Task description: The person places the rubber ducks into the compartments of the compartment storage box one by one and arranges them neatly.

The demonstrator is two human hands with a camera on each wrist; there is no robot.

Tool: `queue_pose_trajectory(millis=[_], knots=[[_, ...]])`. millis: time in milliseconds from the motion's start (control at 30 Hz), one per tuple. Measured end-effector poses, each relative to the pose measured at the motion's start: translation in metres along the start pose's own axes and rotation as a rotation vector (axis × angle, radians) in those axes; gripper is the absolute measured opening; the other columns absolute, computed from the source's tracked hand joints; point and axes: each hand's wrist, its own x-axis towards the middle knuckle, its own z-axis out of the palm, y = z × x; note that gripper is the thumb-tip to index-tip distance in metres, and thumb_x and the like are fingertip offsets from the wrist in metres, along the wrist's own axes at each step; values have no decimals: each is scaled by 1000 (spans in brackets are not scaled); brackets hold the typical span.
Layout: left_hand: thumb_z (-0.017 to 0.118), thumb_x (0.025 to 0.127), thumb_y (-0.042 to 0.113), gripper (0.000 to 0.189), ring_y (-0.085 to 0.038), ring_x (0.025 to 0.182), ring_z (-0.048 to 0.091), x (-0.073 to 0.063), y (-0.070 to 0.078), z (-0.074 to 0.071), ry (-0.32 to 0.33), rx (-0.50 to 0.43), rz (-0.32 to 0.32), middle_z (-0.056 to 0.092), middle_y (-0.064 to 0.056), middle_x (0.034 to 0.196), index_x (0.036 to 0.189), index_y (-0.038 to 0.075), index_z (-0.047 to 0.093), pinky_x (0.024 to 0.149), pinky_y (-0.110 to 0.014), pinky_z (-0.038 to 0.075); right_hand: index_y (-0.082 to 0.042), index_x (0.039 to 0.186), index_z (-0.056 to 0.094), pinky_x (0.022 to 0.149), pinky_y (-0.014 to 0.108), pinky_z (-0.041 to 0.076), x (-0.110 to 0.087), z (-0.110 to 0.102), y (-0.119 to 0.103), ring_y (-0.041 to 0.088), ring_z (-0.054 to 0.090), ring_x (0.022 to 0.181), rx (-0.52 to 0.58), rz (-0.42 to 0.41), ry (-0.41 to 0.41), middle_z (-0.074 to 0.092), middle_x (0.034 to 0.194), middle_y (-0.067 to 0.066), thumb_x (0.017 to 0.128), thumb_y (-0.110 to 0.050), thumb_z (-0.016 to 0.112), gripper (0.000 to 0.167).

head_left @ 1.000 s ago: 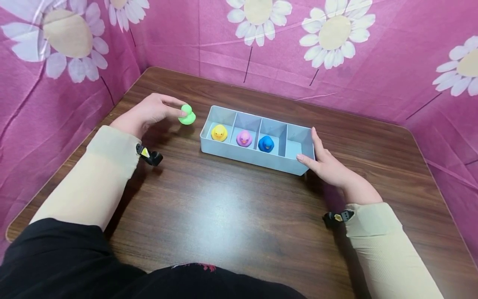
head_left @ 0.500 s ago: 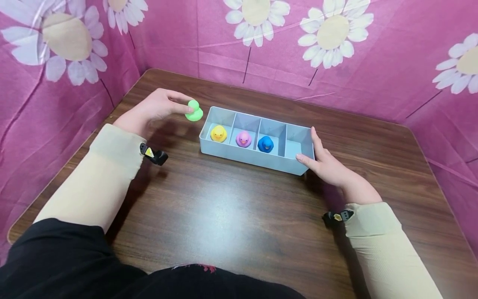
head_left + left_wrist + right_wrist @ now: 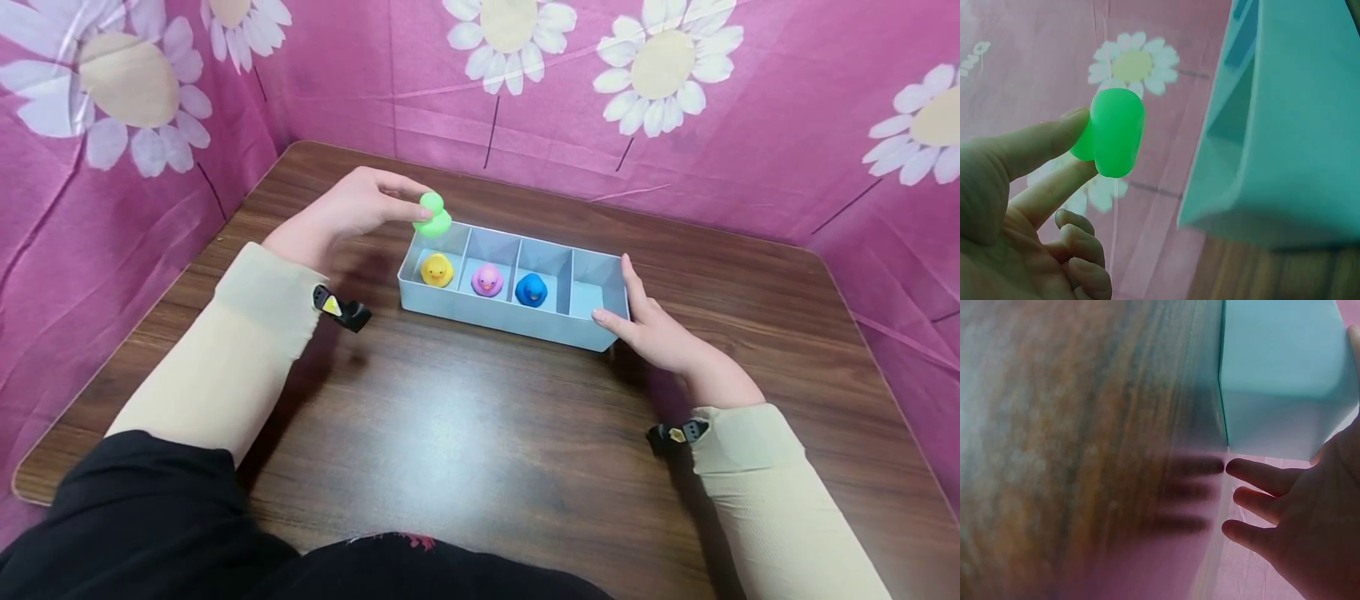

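My left hand (image 3: 352,204) pinches a green rubber duck (image 3: 432,218) between thumb and fingers. In the head view the duck is above the back left corner of a pale blue-grey divided box (image 3: 502,319). A yellow duck (image 3: 437,270), a pink duck (image 3: 487,280) and a blue duck (image 3: 532,290) each sit in their own compartment, from the left. The rightmost compartment (image 3: 587,295) shows a bare floor. At the box's right end my right hand (image 3: 660,333) grips it, thumb on the front corner and index finger at the back; the other fingers are spread below, in the right wrist view.
The box stands on a brown wood-grain table (image 3: 450,433). Pink cloth (image 3: 420,100) with large white daisies hangs behind the table and along its sides. A small black camera is strapped at each wrist.
My left hand has carried the green duck to the right, from beside the box to over its left end. The right hand keeps its grip on the box.
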Motion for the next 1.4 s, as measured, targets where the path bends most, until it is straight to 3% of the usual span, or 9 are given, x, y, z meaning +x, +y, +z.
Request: queue_pose_trajectory(millis=[133, 267, 367, 533, 633, 767, 1200, 1400], knots=[[78, 86, 30, 41, -11, 115, 53, 5, 13, 15, -11, -14, 27, 68, 2, 117, 124, 15, 70, 102, -35, 38, -34, 150, -28, 110, 65, 8, -1, -1, 0, 43, -2, 145, 3, -8, 3, -18, 162, 8, 101, -47, 51, 94], [79, 86, 20, 37, -16, 113, 54, 8, 23, 33, -71, -206, -7, 67, -1, 119, 122, 14, 71, 99, -36, 41, -34, 150, -28, 111, 65, 8, 0, -1, 1, 42, -2, 146, 7, -12, 0, -19, 161, 9, 101, -46, 51, 94], [81, 84, 21, 37, -17, 116, 51, 11, 30, 46, -96, -242, -25, 65, 2, 122, 120, 16, 72, 101, -38, 38, -34, 150, -28, 111, 64, 7, 1, -2, 1, 40, -2, 146, 17, -9, 2, -19, 161, 9, 101, -45, 52, 94], [80, 85, 28, 38, -13, 118, 51, 24, 45, 68, -99, -33, 76, 66, 4, 121, 120, 16, 73, 101, -37, 37, -34, 150, -28, 111, 65, 7, 2, -1, 2, 41, -3, 146, 11, 5, 5, -19, 162, 6, 101, -47, 52, 94], [78, 86, 27, 38, -13, 116, 53, 30, 53, 84, -126, 20, 133, 68, 1, 120, 121, 14, 72, 98, -35, 41, -35, 150, -28, 110, 66, 7, 3, -1, 3, 43, -2, 145, 2, 8, 3, -19, 161, 6, 101, -48, 51, 94], [78, 86, 29, 38, -12, 114, 55, 37, 61, 105, -153, 67, 162, 68, 2, 120, 121, 15, 73, 95, -31, 43, -36, 149, -29, 110, 67, 7, 3, 0, 4, 45, -3, 145, 8, 13, -1, -19, 161, 8, 101, -50, 49, 93], [78, 85, 34, 40, -12, 114, 53, 56, 78, 155, -170, 152, 153, 66, 5, 121, 122, 18, 73, 91, -26, 43, -27, 151, -29, 112, 62, 13, 4, -1, 5, 39, 10, 145, 41, -31, -17, 0, 161, 23, 102, -42, 52, 96], [79, 84, 38, 41, -12, 107, 55, 63, 78, 178, -174, 217, 138, 64, 7, 124, 121, 22, 73, 84, -25, 45, -29, 150, -30, 110, 66, 10, 2, -2, 4, 40, 2, 146, 39, -22, -19, -11, 162, 16, 101, -45, 51, 96]])
